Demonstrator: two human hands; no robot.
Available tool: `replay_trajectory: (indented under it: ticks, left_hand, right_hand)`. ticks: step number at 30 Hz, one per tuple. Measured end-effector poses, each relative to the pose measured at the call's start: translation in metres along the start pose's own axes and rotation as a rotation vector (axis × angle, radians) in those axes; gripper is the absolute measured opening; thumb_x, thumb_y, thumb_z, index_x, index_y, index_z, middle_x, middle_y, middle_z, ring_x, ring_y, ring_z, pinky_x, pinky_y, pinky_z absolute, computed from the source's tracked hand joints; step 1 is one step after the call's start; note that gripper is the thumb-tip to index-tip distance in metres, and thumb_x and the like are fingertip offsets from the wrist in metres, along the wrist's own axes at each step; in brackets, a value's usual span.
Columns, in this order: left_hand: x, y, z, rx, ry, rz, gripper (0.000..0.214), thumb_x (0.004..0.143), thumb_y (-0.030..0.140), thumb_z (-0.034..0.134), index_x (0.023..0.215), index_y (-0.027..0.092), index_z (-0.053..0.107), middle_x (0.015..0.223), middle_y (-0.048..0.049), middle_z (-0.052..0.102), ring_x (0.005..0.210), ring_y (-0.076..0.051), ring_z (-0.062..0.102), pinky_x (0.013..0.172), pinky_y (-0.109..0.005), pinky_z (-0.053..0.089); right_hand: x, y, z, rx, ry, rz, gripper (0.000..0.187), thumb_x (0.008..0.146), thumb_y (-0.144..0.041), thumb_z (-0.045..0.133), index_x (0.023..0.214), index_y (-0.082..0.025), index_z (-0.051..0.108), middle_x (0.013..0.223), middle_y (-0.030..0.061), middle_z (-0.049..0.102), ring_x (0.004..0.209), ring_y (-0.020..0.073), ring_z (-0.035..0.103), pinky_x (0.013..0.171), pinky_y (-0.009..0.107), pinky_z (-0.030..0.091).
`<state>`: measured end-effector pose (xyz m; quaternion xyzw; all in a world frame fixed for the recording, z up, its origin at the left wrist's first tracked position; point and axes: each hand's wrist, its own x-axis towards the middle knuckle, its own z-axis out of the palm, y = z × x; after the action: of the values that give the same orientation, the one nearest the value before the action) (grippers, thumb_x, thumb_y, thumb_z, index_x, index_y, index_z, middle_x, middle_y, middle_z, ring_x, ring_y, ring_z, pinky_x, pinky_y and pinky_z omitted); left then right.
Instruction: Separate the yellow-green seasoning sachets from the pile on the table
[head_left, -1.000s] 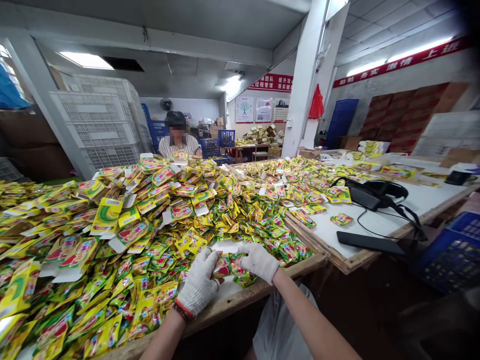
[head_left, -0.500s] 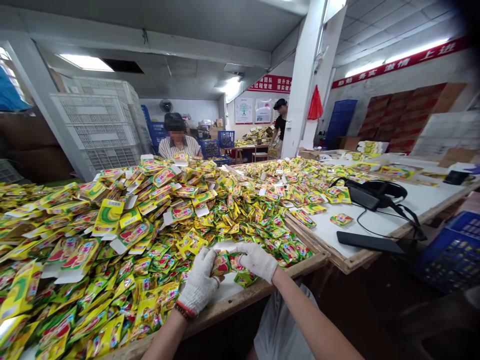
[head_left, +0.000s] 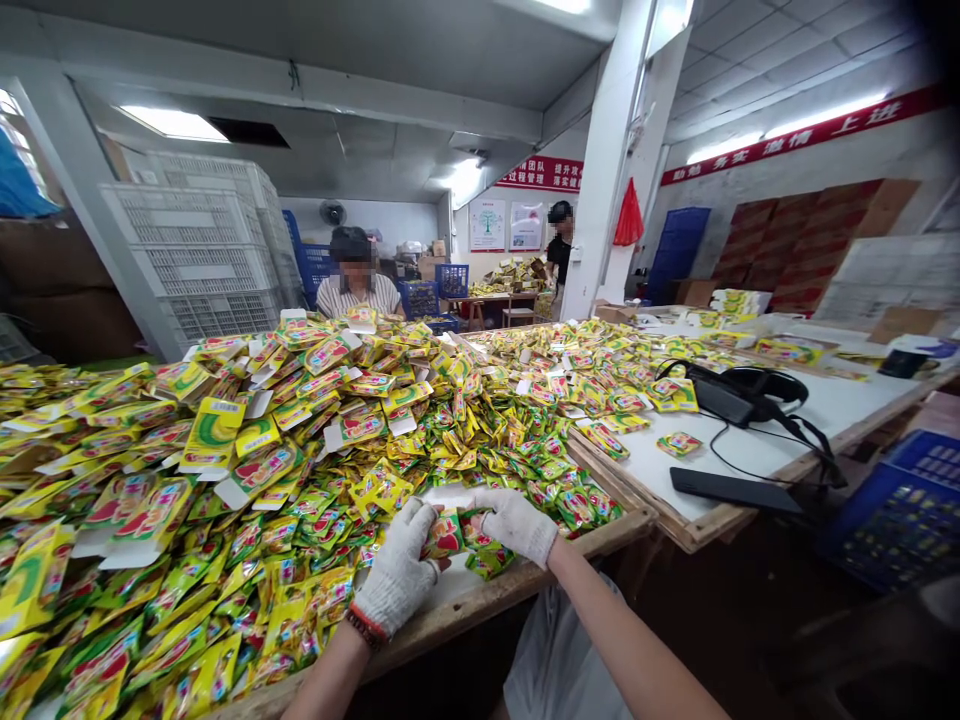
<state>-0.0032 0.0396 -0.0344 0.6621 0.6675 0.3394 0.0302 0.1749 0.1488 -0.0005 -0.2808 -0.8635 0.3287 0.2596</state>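
My left hand [head_left: 399, 572], in a white knitted glove with bare fingertips, is closed on a small green-and-red candy packet [head_left: 445, 533] at the table's near edge. Opposite it, my right hand [head_left: 519, 527], gloved the same way, has its fingers curled round another packet [head_left: 474, 529], partly hidden by them. The two packets are side by side, close together. Just below my right hand, a green packet [head_left: 489, 561] lies on the white tabletop. Beyond both hands rises a large heap of green and yellow packets [head_left: 322, 515], with flat yellow boxes [head_left: 214, 432] with open flaps on top.
A wooden rim [head_left: 465, 607] edges the table. On the adjoining table at right lie a black headset [head_left: 739, 390] with a cable, a black flat device [head_left: 731, 489] and a single packet [head_left: 679, 444]. A blue crate [head_left: 911, 500] stands beyond. One person [head_left: 358, 280] sits behind the heap.
The camera view has shifted slightly. Both hands stay in nearly the same place, and the packet in my right hand has turned a little, showing more green.
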Motion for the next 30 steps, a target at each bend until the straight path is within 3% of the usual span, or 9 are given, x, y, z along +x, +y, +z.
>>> replay_trajectory:
  ticks: [4,8,11,13,17,21,25,27,30]
  left_hand:
    - [0.003,0.004,-0.002,0.011,-0.008,0.133,0.050,0.067,0.014,0.058,0.115,0.022,0.052,0.116,-0.0076,0.048,0.113,-0.023,0.045,0.101,-0.037,0.039]
    - [0.004,0.000,0.001,0.059,0.074,0.037,0.055,0.068,0.018,0.059,0.122,0.020,0.048,0.123,-0.0105,0.043,0.116,-0.027,0.042,0.100,-0.040,0.039]
    - [0.004,-0.004,0.002,0.061,0.101,0.004,0.059,0.068,0.021,0.061,0.125,0.021,0.045,0.123,-0.0102,0.042,0.115,-0.026,0.042,0.099,-0.039,0.041]
    - [0.004,-0.004,0.002,0.057,0.081,0.069,0.059,0.068,0.019,0.061,0.124,0.021,0.046,0.116,-0.0089,0.045,0.111,-0.025,0.045,0.097,-0.038,0.042]
    - [0.003,-0.001,0.001,0.048,0.104,0.099,0.056,0.067,0.016,0.059,0.121,0.021,0.048,0.113,-0.0079,0.046,0.108,-0.024,0.046,0.095,-0.037,0.042]
    - [0.003,0.001,0.001,0.041,0.136,0.042,0.054,0.066,0.015,0.059,0.119,0.021,0.050,0.112,-0.0078,0.046,0.106,-0.023,0.047,0.093,-0.037,0.043]
    - [0.003,0.010,-0.006,-0.056,0.060,0.099,0.051,0.065,0.020,0.063,0.114,0.021,0.054,0.111,-0.0087,0.050,0.109,-0.026,0.047,0.096,-0.039,0.040]
    - [0.004,0.015,-0.013,-0.170,-0.008,-0.036,0.044,0.069,0.033,0.064,0.110,0.020,0.056,0.106,-0.0084,0.055,0.101,-0.024,0.054,0.089,-0.036,0.045]
    - [0.007,0.021,-0.020,-0.399,-0.215,-0.249,0.032,0.077,0.043,0.053,0.095,0.018,0.059,0.085,-0.0046,0.064,0.076,-0.017,0.060,0.069,-0.028,0.048]
  right_hand:
    - [0.001,-0.009,0.006,-0.112,0.083,0.096,0.020,0.072,-0.023,0.059,0.088,-0.018,0.070,0.085,0.0043,0.069,0.080,0.0166,0.061,0.075,0.024,0.045]
    - [0.000,-0.013,0.020,-0.023,0.183,0.207,0.020,0.073,-0.023,0.058,0.090,-0.016,0.066,0.075,0.0031,0.067,0.068,0.0138,0.058,0.064,0.022,0.044]
    - [0.001,-0.010,0.025,0.074,0.246,0.216,0.013,0.073,-0.024,0.057,0.079,-0.017,0.065,0.073,0.0022,0.066,0.069,0.0135,0.058,0.063,0.022,0.044]
    - [0.001,-0.009,0.025,0.146,0.173,0.254,0.010,0.071,-0.023,0.055,0.070,-0.017,0.063,0.065,0.0011,0.063,0.062,0.0124,0.057,0.058,0.021,0.043]
    - [-0.002,-0.014,0.024,0.378,-0.190,0.326,0.014,0.072,-0.023,0.047,0.071,-0.017,0.059,0.044,-0.0049,0.048,0.040,0.0093,0.051,0.042,0.018,0.037]
    - [-0.006,-0.017,0.027,0.577,-0.217,0.333,0.024,0.077,-0.033,0.046,0.091,-0.017,0.056,0.047,-0.0061,0.050,0.038,0.0091,0.051,0.037,0.015,0.034]
    - [-0.005,-0.015,0.030,0.380,-0.315,0.385,0.016,0.076,-0.033,0.051,0.079,-0.017,0.053,0.037,-0.0078,0.043,0.031,0.0089,0.044,0.035,0.016,0.028]
    - [-0.004,-0.015,0.029,0.238,-0.337,0.343,0.017,0.076,-0.033,0.053,0.074,-0.016,0.054,0.037,-0.0077,0.041,0.032,0.0087,0.045,0.036,0.016,0.028]
    - [-0.003,-0.016,0.029,-0.007,-0.211,0.234,0.024,0.073,-0.036,0.059,0.062,-0.015,0.056,0.042,-0.0054,0.043,0.040,0.0078,0.046,0.042,0.018,0.030]
